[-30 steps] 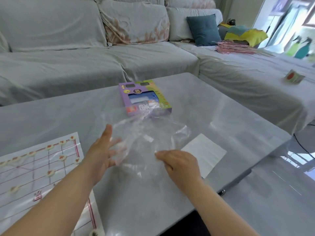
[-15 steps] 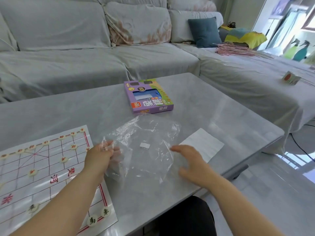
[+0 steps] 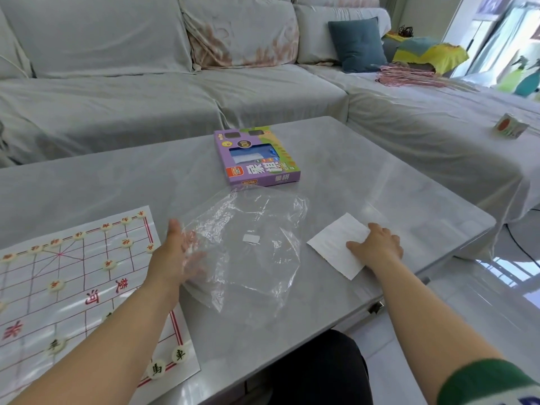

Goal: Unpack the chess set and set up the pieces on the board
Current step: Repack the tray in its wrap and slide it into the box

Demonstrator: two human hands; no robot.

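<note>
The right hand has moved onto the paper slip, fingers spread flat; the left hand, open, touches the plastic bag between board and slip.

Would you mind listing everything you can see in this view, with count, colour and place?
chess board: one, white with red lines, table's left
chess pieces: many, cream discs, on the board
plastic bag: one, clear, table centre
chess box: one, purple, behind the bag
paper sheet: one, white, right of the bag
table: one, grey
sofa: one, grey-covered, behind the table
cushion: one, teal, on the sofa
left hand: at the bag's left edge
right hand: on the paper sheet
</note>
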